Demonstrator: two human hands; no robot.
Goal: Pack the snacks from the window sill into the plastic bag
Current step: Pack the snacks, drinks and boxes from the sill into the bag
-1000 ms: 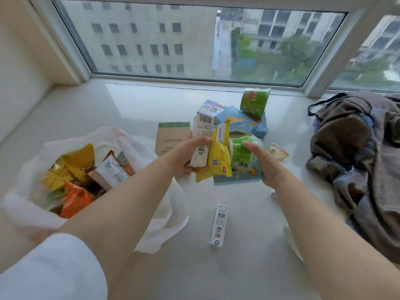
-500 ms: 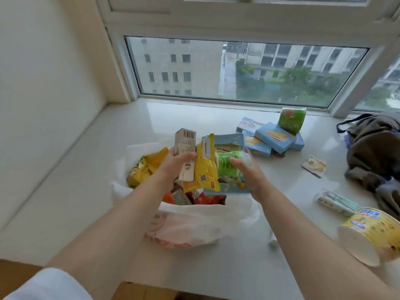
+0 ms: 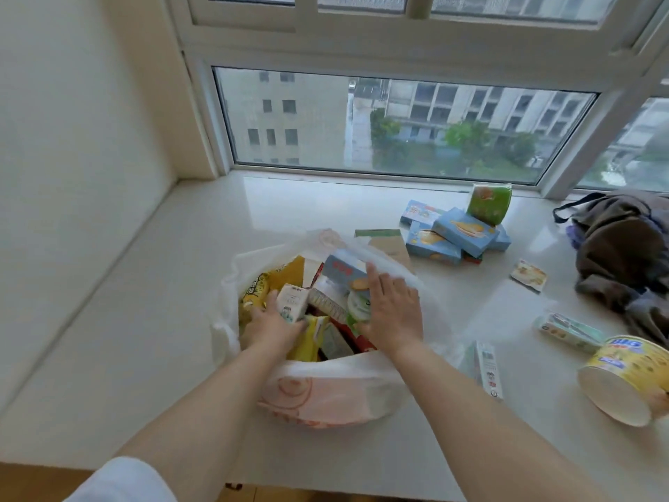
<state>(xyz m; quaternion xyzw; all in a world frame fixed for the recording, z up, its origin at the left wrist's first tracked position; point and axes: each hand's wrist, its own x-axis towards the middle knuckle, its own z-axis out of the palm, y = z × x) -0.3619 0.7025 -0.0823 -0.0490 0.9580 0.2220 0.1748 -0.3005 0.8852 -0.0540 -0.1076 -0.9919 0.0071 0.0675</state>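
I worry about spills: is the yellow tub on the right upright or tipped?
Tipped. The yellow tub lies on its side on the sill, its pale round base turned toward the camera.

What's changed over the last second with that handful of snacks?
Both hands carried the bundle from the sill into the plastic bag. The left hand still holds a small white carton; the right hand now presses flat. The blue boxes stayed put.
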